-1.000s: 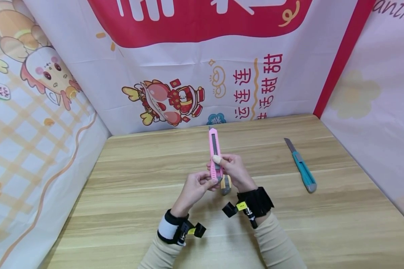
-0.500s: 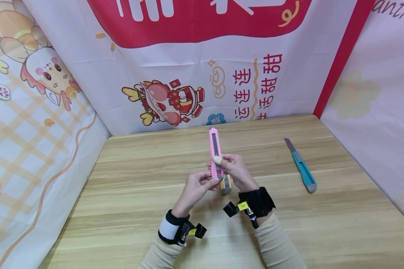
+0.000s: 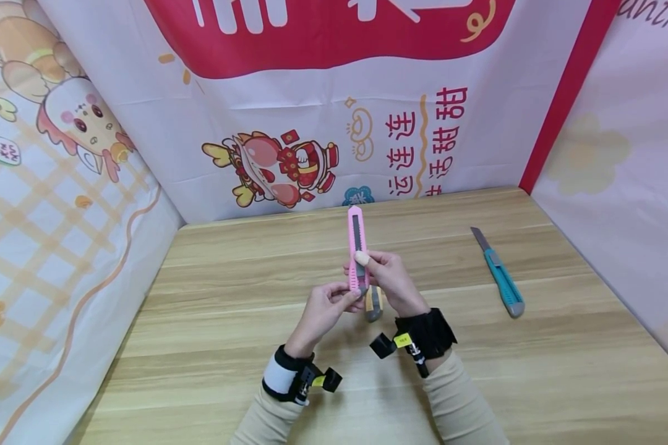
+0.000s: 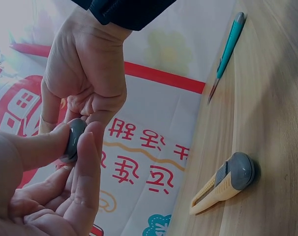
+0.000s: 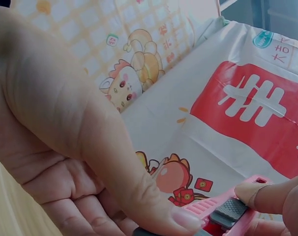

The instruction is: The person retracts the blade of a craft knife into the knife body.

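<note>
A pink utility knife (image 3: 357, 247) is held upright above the wooden table (image 3: 228, 321) between both hands. My right hand (image 3: 386, 278) grips its handle, with the thumb on the dark slider (image 5: 229, 209). My left hand (image 3: 325, 309) pinches the knife's grey end cap (image 4: 74, 139) between thumb and fingers. No blade shows at the knife's tip in the head view. A yellow utility knife (image 4: 223, 183) lies on the table just under the hands, partly hidden behind them (image 3: 373, 304).
A teal utility knife (image 3: 501, 278) with its blade out lies on the table to the right. Printed banners form walls at the back (image 3: 334, 111), left (image 3: 44, 216) and right (image 3: 634, 154) of the table.
The pink knife has risen slightly and my right thumb has slid a little up along its slider. My left hand stays on the end cap.
</note>
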A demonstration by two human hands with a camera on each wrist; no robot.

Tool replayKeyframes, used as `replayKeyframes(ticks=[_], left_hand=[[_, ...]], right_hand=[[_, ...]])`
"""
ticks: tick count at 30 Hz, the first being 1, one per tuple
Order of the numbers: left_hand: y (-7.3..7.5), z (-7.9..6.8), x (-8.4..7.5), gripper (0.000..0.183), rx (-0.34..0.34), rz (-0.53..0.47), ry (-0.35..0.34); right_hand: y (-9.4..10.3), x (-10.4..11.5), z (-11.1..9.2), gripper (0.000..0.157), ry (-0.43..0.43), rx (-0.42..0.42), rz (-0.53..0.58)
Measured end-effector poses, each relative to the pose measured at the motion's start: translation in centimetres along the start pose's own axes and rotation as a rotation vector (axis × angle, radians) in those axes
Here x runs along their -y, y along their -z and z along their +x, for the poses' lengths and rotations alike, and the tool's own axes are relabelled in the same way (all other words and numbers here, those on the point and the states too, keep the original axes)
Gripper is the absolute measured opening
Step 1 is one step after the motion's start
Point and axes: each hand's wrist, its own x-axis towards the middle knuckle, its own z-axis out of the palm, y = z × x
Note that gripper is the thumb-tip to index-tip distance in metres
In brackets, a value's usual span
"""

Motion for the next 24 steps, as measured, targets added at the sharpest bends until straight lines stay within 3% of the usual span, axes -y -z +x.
replayKeyframes(ticks=[7, 24], left_hand=[[-0.04, 0.00, -0.13, 0.026, -0.050, -0.025, 0.007], [-0.07, -0.14, -0.13, 0.025, -0.071, -0.028, 0.002]], right_hand=[[-0.21, -0.16, 0.27, 0.042, -0.030, 0.003, 0.041], [-0.54, -0.26, -0.02, 0.036, 0.044, 0.032, 0.020]])
